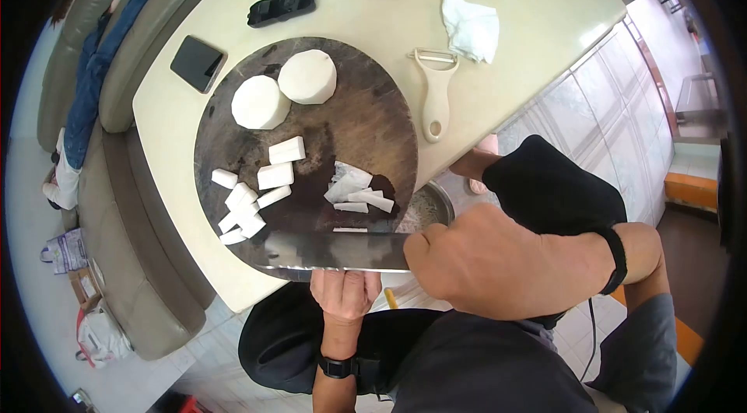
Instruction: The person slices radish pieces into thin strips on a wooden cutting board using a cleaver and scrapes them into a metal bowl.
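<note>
1. White radish, by its look, lies in several cuts on the round dark board point(366, 121): two thick rounds point(307, 77) touching each other at the far side, chunks point(275, 175) at the middle and left, and slivers point(369, 197) at the right near the knife point(334, 251).
2. The right hand point(498, 261) is closed in a fist around the knife's handle, which it hides. The broad blade spans the board's near edge. It should be stiff, with most of its weight ahead of the fist; the handle is the place to hold it.
3. The left hand point(346, 292) has its fingers curled just beside the blade, at the board's near edge. The blade covers their tips, so I cannot tell whether they grip anything.
4. The rounds should be the heaviest pieces, firm and crisp, with damp, slippery faces. Best taken by the side wall, thumb opposite fingers, rather than by the flat faces.
5. The chunks should be light and stiff; a pinch across two long sides would suit them. Some lean together, so a pull on one could shift its neighbours.
6. The slivers look thin and overlap. They probably bend a little, then snap, and may cling to the wet wood; sliding them together from the side would be kinder than pinching.
7. The board looks thick and heavy, steady on the table point(373, 16), and best lifted two-handed by its rim.
</note>
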{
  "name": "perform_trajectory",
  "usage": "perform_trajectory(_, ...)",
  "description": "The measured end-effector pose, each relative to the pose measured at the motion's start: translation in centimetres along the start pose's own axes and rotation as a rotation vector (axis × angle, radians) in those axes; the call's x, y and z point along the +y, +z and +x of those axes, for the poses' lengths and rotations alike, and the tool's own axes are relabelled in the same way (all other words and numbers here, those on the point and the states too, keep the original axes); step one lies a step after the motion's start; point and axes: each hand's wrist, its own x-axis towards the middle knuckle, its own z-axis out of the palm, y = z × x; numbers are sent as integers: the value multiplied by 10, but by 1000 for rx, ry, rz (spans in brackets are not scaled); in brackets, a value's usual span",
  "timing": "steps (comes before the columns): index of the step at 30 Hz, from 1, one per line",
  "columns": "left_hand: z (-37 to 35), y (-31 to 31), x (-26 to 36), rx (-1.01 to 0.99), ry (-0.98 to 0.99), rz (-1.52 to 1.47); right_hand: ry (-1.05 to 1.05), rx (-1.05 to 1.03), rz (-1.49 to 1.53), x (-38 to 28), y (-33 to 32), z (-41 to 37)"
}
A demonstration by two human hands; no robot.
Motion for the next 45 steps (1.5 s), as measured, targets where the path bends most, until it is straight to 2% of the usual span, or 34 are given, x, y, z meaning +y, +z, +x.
perform_trajectory(6,-14,-1,-3,-22,15,18,17,-91,-6,-3,0,-6)
perform_trajectory(13,-18,-4,-2,-53,14,47,92,-103,-110,-9,6,-4)
perform_trajectory(21,-6,-3,-3,-29,1,-9,23,-100,61,-5,10,15)
perform_trajectory(24,-5,-3,0,-19,-4,-2,21,-148,17,-10,12,20)
perform_trajectory(27,0,0,0,13,0,-22,63,-43,79,-3,17,15)
perform_trajectory(31,9,4,2,86,21,-46,122,-81,13,2,10,5)
perform_trajectory(34,3,5,1,104,23,-50,124,-51,80,1,0,-2)
perform_trajectory(36,-3,1,1,19,-38,-71,103,-74,12,-4,-4,-6)
perform_trajectory(39,5,2,1,49,18,-24,129,-72,47,-8,-1,-10)
perform_trajectory(45,-3,1,0,6,7,-46,121,-96,72,-7,-2,-10)
